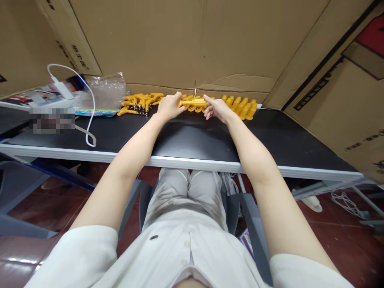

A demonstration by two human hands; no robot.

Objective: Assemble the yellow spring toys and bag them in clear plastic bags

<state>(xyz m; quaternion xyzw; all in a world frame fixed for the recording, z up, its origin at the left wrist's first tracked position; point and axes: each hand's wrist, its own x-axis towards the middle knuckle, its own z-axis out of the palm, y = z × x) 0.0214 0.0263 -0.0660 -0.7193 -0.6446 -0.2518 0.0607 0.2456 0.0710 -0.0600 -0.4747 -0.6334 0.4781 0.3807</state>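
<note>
Between my two hands, a yellow ribbed sleeve (198,103) lies level just above the black tabletop. My left hand (170,106) is closed around the yellow part at its left end, which looks like a corkscrew's handle; the palm hides most of it. My right hand (220,109) pinches the sleeve's right end, its lower fingers curled loosely. Left of my hands is a pile of yellow T-handled corkscrews (141,100) with bare metal spirals. More yellow sleeves (240,106) lie in rows behind and right of my right hand.
Cardboard walls (192,44) enclose the back and sides of the black table (192,138). At the left are a clear plastic bag (105,90), a white cable (93,100) with a white plug block (63,90), and a blurred-out patch. The table's metal edge (195,162) runs in front of my lap.
</note>
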